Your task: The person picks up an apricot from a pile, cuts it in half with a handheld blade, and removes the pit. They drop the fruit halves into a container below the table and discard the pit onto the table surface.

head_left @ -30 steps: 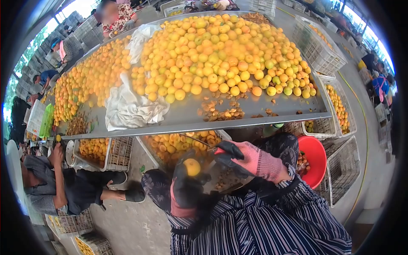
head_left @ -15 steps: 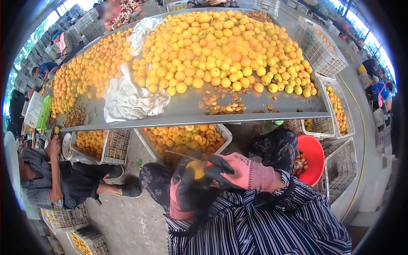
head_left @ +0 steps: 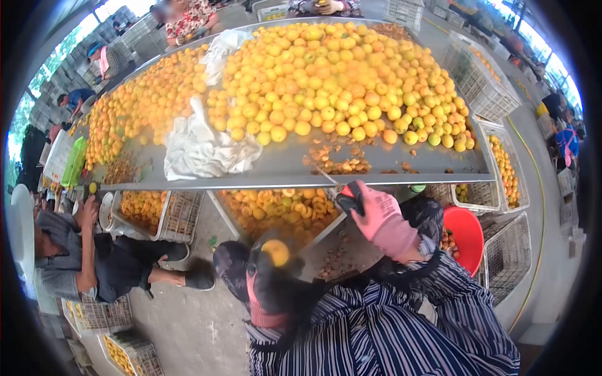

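Note:
My left hand (head_left: 273,285), in a dark and pink glove and blurred, holds a yellow-orange fruit (head_left: 275,252) low over my lap. My right hand (head_left: 376,216), in a pink glove with dark fingertips, grips a knife (head_left: 328,177) whose thin blade points up and left across the table's front edge. The two hands are apart. Beyond the blade lies a small pile of brown-orange scraps (head_left: 345,164) on the metal table (head_left: 282,164). A large heap of yellow-orange fruit (head_left: 326,81) covers the table's far part. Below the edge sits a crate of cut fruit (head_left: 282,210).
White cloths (head_left: 204,150) lie on the table. A red basin (head_left: 464,238) stands at my right beside an empty crate (head_left: 509,257). At left sits a co-worker (head_left: 66,250) near another fruit crate (head_left: 143,210). Other people are beyond the table.
My right hand has moved away from the fruit, up and right to the table edge with the knife. My left hand still holds the fruit. The view has shifted slightly.

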Available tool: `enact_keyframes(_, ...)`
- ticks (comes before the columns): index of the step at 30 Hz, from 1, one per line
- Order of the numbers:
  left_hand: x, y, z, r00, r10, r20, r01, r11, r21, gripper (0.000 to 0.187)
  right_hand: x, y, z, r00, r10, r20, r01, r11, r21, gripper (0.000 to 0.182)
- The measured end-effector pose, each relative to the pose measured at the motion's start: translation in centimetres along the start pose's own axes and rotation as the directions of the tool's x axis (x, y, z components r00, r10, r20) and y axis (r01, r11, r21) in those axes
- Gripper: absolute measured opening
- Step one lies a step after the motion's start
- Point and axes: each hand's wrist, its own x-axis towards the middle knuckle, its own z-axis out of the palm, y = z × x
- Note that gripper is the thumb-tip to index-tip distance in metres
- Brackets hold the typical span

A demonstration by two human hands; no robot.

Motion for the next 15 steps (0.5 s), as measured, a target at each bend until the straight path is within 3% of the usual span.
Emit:
enact_keyframes(1,-0.3,0.0,-0.4,0.998,0.033,0.045,-0.036,0.998,0.057,0.048,-0.8,-0.5,-0.1,1.0,0.004,0.011,-0.004,1.0,0.014,0.04)
enact_keyframes(2,0.0,0.0,-0.3,0.998,0.034,0.053,-0.038,0.997,0.061,0.048,-1.3,-0.9,-0.5,0.987,-0.156,0.042,0.14,0.954,0.265,0.042)
enact_keyframes(3,0.3,0.1,0.0,0.999,-0.013,0.036,0.016,0.996,-0.083,0.05,-1.8,-1.2,-1.1,0.949,-0.315,0.027,0.261,0.829,0.495,0.045)
enact_keyframes(5,0.5,0.1,0.5,0.992,-0.122,0.011,0.117,0.921,-0.37,0.053,-3.5,-2.9,-1.6,0.914,-0.377,0.152,0.241,0.803,0.545,0.046)
enact_keyframes(10,0.4,0.8,-0.2,0.992,-0.103,0.071,0.121,0.924,-0.362,0.057,-4.2,-3.8,0.4,0.858,-0.43,0.28,0.214,0.796,0.567,0.041)
enact_keyframes(15,0.3,1.3,-0.5,0.996,-0.071,0.059,0.087,0.936,-0.341,0.059,-4.3,-3.9,1.1,0.842,-0.482,0.242,0.282,0.776,0.564,0.044)
